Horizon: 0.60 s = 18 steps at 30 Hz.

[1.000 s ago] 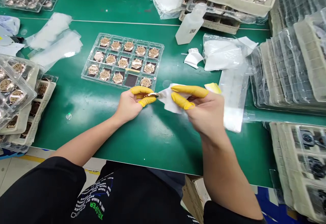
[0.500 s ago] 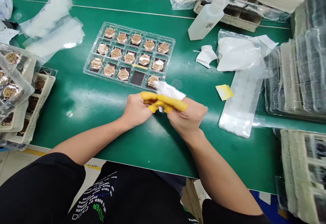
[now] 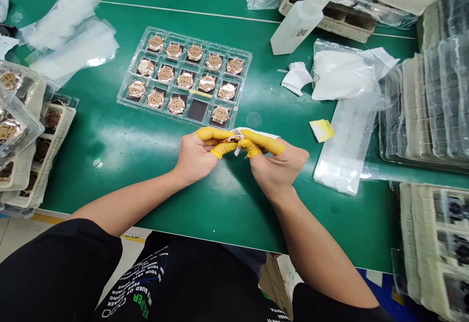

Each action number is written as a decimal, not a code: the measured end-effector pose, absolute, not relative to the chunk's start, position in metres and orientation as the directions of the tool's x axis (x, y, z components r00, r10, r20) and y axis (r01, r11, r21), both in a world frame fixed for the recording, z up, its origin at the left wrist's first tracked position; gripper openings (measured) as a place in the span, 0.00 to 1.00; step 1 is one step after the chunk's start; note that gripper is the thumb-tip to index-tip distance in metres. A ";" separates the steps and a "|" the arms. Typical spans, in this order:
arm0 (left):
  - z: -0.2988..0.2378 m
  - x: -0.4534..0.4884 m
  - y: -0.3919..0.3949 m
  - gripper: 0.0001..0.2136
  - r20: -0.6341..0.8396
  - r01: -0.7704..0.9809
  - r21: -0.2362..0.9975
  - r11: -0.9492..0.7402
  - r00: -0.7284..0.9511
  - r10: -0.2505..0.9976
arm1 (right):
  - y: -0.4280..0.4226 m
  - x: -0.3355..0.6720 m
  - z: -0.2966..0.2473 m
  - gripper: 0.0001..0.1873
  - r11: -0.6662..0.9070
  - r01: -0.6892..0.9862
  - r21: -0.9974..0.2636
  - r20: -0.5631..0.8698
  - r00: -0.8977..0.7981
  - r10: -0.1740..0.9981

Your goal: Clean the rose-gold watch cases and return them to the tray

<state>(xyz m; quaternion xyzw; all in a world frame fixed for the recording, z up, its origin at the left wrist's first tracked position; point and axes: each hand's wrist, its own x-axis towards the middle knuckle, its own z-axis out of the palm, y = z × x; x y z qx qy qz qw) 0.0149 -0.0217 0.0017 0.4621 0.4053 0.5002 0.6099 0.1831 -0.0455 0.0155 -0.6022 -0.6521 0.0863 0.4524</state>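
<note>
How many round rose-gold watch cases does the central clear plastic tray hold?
14 watch cases: in the tray, five fill the far row, five the middle, four the near.

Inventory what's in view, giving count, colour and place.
Watch case: one, gold, near centre
Cloth: one, white, against it
Compartment tray: one, clear, upper centre
Tray's watch cases: fourteen, gold, inside
Bottle: one, translucent, upper right
Crumpled wipe: one, white, below bottle
Plastic packets: several, white, either side
Scrap: one, yellowish, right
Tray stacks: several, clear, beige, both sides
Table: one, green, throughout
Shirt: one, black, bottom
Left hand: one, yellow-tipped, holding watch case
Right hand: one, yellow-tipped, holding cloth
</note>
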 end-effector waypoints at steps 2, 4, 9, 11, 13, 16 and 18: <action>0.003 0.015 -0.021 0.19 -0.023 -0.231 0.971 0.055 0.141 0.990 | -0.044 0.181 0.018 0.13 0.234 0.669 -0.705 0.453 0.171 0.875; 0.004 0.015 -0.018 0.20 -0.030 -0.211 0.976 0.054 0.115 0.993 | -0.042 0.181 0.020 0.13 0.207 0.701 -0.682 0.431 0.157 0.889; 0.003 0.013 -0.007 0.23 -0.054 -0.289 0.954 0.075 0.081 0.995 | -0.039 0.187 0.025 0.11 0.134 0.613 -0.779 0.351 0.249 0.903; 0.003 0.013 -0.005 0.25 -0.054 -0.350 0.933 0.087 0.105 0.993 | -0.039 0.188 0.025 0.14 0.142 0.432 -0.890 0.296 0.314 0.902; 0.004 0.014 -0.004 0.25 -0.041 -0.385 0.918 0.092 0.140 0.989 | -0.040 0.188 0.024 0.16 0.163 0.371 -0.914 0.287 0.306 0.908; 0.003 0.015 -0.008 0.24 0.012 -0.342 0.938 0.058 0.199 0.980 | -0.043 0.184 0.022 0.14 0.198 0.477 -0.856 0.339 0.229 0.913; 0.000 0.015 -0.011 0.20 0.043 -0.265 0.964 0.022 0.236 0.971 | -0.045 0.181 0.021 0.12 0.243 0.573 -0.783 0.403 0.169 0.899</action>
